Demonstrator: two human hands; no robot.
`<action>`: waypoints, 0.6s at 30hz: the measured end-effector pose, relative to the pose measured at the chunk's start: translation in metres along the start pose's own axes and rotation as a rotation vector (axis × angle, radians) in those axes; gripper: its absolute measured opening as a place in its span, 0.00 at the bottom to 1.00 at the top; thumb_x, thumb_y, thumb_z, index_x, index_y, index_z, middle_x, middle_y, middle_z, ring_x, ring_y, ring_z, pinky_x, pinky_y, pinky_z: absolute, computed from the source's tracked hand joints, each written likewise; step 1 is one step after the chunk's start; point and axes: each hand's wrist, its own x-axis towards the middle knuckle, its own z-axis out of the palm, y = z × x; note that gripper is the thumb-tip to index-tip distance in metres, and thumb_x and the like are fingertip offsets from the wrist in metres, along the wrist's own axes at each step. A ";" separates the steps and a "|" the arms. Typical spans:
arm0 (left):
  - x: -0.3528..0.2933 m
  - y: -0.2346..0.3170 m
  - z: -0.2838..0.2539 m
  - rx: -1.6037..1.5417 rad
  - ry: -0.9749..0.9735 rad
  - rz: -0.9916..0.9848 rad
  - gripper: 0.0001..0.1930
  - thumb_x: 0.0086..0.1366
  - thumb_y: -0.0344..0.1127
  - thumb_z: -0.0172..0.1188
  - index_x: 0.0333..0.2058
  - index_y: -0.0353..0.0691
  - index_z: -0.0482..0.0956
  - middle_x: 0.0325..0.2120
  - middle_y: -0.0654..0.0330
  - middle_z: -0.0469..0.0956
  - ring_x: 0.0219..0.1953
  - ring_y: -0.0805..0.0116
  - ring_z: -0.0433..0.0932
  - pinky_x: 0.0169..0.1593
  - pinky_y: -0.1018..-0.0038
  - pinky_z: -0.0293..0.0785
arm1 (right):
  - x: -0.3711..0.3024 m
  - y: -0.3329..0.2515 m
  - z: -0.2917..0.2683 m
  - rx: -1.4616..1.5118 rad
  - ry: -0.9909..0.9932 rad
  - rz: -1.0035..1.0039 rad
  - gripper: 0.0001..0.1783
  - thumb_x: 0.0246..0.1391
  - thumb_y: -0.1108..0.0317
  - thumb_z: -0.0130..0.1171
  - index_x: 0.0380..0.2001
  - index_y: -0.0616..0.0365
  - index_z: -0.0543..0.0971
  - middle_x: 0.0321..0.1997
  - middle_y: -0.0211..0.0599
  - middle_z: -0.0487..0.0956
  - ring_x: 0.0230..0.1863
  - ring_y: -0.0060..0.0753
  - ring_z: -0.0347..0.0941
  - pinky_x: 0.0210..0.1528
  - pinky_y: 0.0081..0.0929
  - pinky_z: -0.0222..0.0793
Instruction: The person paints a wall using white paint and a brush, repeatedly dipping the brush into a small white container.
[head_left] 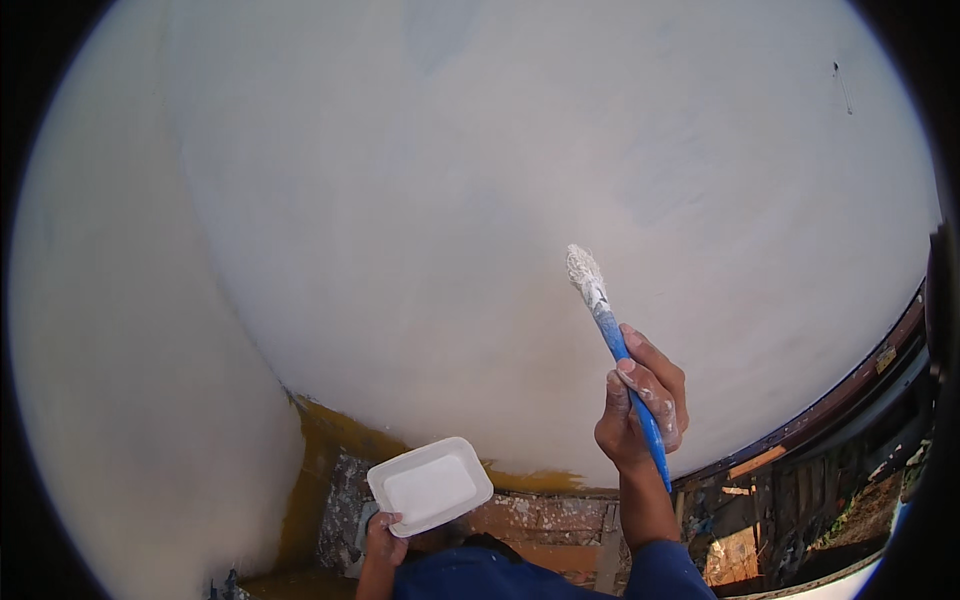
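Observation:
My right hand (645,400) is closed round the blue handle of a paintbrush (622,350). White paint coats its bristles, which point up and to the left in front of the pale wall (450,200); whether they touch it I cannot tell. White smears mark the fingers of this hand. Lower down, my left hand (385,537) grips the near left edge of a shallow white tray (378,487), thumb over the rim. White shows inside the tray, but how much of that is paint I cannot make out.
Two wall faces meet in a corner at the left. A mustard-yellow band (345,432) runs along the wall's bottom. Paint-spattered wooden boards (540,515) lie below. To the right are a dark ledge (830,400) and a jumble of wood scraps (735,555). A small dark mark (842,88) is high on the wall.

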 end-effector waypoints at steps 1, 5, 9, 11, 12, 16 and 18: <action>-0.001 0.000 -0.002 -0.009 -0.002 0.006 0.38 0.42 0.33 0.52 0.57 0.32 0.57 0.50 0.49 0.68 0.51 0.50 0.70 0.53 0.54 0.68 | 0.009 0.001 0.008 -0.134 -0.052 -0.134 0.10 0.50 0.73 0.58 0.38 0.57 0.76 0.42 0.47 0.74 0.42 0.46 0.76 0.42 0.40 0.77; 0.002 -0.008 0.002 -0.016 0.024 0.012 0.37 0.42 0.33 0.52 0.57 0.34 0.58 0.51 0.49 0.67 0.51 0.48 0.69 0.52 0.51 0.69 | -0.017 -0.001 0.039 -0.412 -0.310 -0.264 0.12 0.43 0.71 0.60 0.35 0.55 0.80 0.42 0.42 0.75 0.44 0.51 0.74 0.43 0.43 0.75; -0.011 -0.004 0.025 -0.066 0.064 0.050 0.34 0.44 0.31 0.52 0.54 0.30 0.60 0.47 0.50 0.70 0.49 0.52 0.72 0.51 0.59 0.71 | -0.106 -0.003 0.064 -0.152 -0.608 -0.051 0.12 0.38 0.72 0.63 0.32 0.56 0.79 0.37 0.41 0.76 0.41 0.44 0.76 0.40 0.35 0.76; -0.015 -0.002 0.039 -0.076 0.077 0.072 0.34 0.44 0.32 0.52 0.54 0.31 0.60 0.46 0.51 0.71 0.47 0.53 0.73 0.49 0.59 0.73 | -0.126 0.001 0.062 0.065 -0.805 0.306 0.12 0.37 0.73 0.64 0.31 0.57 0.79 0.35 0.40 0.77 0.38 0.40 0.77 0.37 0.32 0.76; -0.016 -0.001 0.040 -0.060 0.085 0.099 0.34 0.44 0.32 0.52 0.53 0.31 0.61 0.45 0.51 0.72 0.46 0.53 0.74 0.47 0.59 0.74 | -0.110 0.007 0.058 0.035 -0.689 0.208 0.12 0.36 0.74 0.64 0.30 0.57 0.78 0.35 0.40 0.77 0.38 0.40 0.77 0.36 0.31 0.76; -0.031 -0.001 0.041 -0.037 0.131 0.138 0.33 0.43 0.33 0.52 0.53 0.31 0.62 0.43 0.51 0.73 0.42 0.53 0.76 0.41 0.60 0.76 | 0.004 0.038 0.003 0.004 -0.154 0.107 0.12 0.42 0.81 0.63 0.33 0.60 0.76 0.35 0.44 0.77 0.38 0.40 0.78 0.34 0.28 0.77; -0.038 -0.004 0.051 -0.023 0.139 0.127 0.33 0.43 0.33 0.52 0.53 0.30 0.62 0.43 0.51 0.73 0.42 0.54 0.76 0.41 0.60 0.76 | 0.055 0.044 -0.032 -0.290 0.086 -0.077 0.10 0.46 0.80 0.61 0.35 0.61 0.75 0.37 0.44 0.76 0.40 0.42 0.77 0.36 0.31 0.78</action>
